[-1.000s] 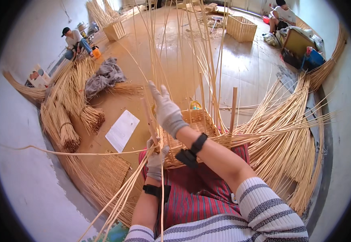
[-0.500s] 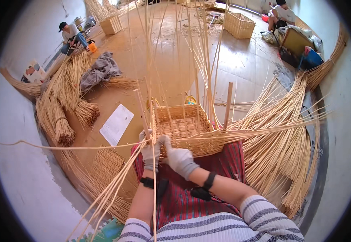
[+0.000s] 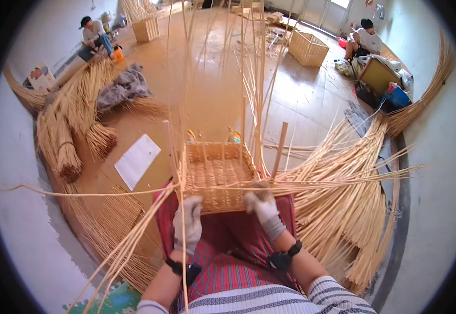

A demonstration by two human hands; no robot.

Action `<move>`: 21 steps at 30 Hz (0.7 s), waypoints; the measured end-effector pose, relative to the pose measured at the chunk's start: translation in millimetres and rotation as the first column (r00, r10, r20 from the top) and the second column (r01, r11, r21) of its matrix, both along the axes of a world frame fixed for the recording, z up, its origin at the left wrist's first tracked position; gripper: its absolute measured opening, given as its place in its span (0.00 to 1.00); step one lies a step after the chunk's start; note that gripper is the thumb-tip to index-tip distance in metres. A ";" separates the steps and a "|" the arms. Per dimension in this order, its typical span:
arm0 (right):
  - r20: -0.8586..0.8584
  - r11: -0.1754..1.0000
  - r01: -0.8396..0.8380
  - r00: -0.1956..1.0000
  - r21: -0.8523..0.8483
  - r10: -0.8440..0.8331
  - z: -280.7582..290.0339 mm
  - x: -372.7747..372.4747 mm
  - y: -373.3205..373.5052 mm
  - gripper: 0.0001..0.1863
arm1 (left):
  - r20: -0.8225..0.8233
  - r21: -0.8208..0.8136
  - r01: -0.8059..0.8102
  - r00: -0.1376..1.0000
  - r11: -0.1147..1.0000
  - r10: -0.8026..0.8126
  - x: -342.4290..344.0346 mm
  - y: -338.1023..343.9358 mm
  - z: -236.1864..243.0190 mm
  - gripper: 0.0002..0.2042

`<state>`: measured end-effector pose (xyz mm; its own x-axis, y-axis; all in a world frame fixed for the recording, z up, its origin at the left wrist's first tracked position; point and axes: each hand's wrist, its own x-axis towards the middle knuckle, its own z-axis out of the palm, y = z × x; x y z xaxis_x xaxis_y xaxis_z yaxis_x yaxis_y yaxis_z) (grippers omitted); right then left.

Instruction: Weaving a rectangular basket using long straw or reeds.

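A square woven basket (image 3: 217,165) rests on a red striped cloth (image 3: 228,267) over my lap, with tall rods standing up from it and thicker wooden stakes (image 3: 281,141) at its corners. My gloved left hand (image 3: 187,222) is at the basket's lower left front, its fingers curled against the near side. My gloved right hand (image 3: 263,210) is at the right front corner, where long loose weaving rods (image 3: 332,179) run out sideways; its fingers are blurred, and what they grip is unclear. More rods (image 3: 141,230) trail from the left corner past my left wrist.
Bundled rods (image 3: 71,131), a grey cloth (image 3: 120,89), a white sheet (image 3: 136,161) and a woven panel (image 3: 120,209) lie on the left. Loose rods cover the right. Two people (image 3: 94,39) (image 3: 364,42) sit at the back near box-shaped baskets (image 3: 307,49) and clutter.
My right hand has come down from above the left side and crossed to the right front corner. My left hand has slid lower. The basket appears a little farther left in the picture.
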<state>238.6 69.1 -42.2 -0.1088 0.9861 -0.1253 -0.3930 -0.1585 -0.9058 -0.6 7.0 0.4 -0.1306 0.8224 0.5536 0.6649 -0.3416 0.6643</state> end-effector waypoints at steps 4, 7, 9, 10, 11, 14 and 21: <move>-0.041 0.986 0.142 0.988 -0.093 -0.146 -8.4 19.2 0.0 0.07 | -0.314 -0.238 0.036 0.943 0.971 -0.112 3.8 76.3 -17.9 0.20; 0.249 0.970 0.179 0.944 0.166 -0.217 23.6 -9.5 25.6 0.09 | -0.059 -0.755 0.084 0.979 0.651 -0.195 -0.9 95.1 -23.8 0.22; 0.366 0.881 0.024 0.904 0.473 -0.222 54.5 -46.3 65.6 0.13 | 0.017 -0.712 0.092 0.993 0.697 -0.114 1.9 90.8 -16.6 0.22; 0.360 0.791 -0.091 0.917 0.605 -0.170 68.2 -66.9 88.1 0.16 | 0.074 -0.694 0.113 0.994 0.711 -0.086 6.2 84.7 -11.2 0.22; 0.597 0.725 -0.195 0.721 0.661 -0.351 78.9 -87.5 111.1 0.21 | -0.024 -0.652 0.030 0.998 0.758 -0.060 9.6 83.2 -4.1 0.22; 0.646 0.594 -0.276 0.468 0.755 -0.603 93.2 -116.0 151.5 0.35 | 0.171 -0.787 0.072 0.980 0.612 0.104 16.1 79.0 10.7 0.22; 0.535 0.911 -0.274 0.842 0.309 0.072 72.9 -53.1 126.4 0.39 | 0.284 -0.783 0.150 0.950 0.604 0.131 14.0 78.5 -3.6 0.20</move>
<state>185.6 195.5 30.7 -0.3037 0.9412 0.1482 0.1341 0.1962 -0.9713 13.4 85.5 -3.1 -0.1521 0.9149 -0.3739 0.3980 0.4030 0.8241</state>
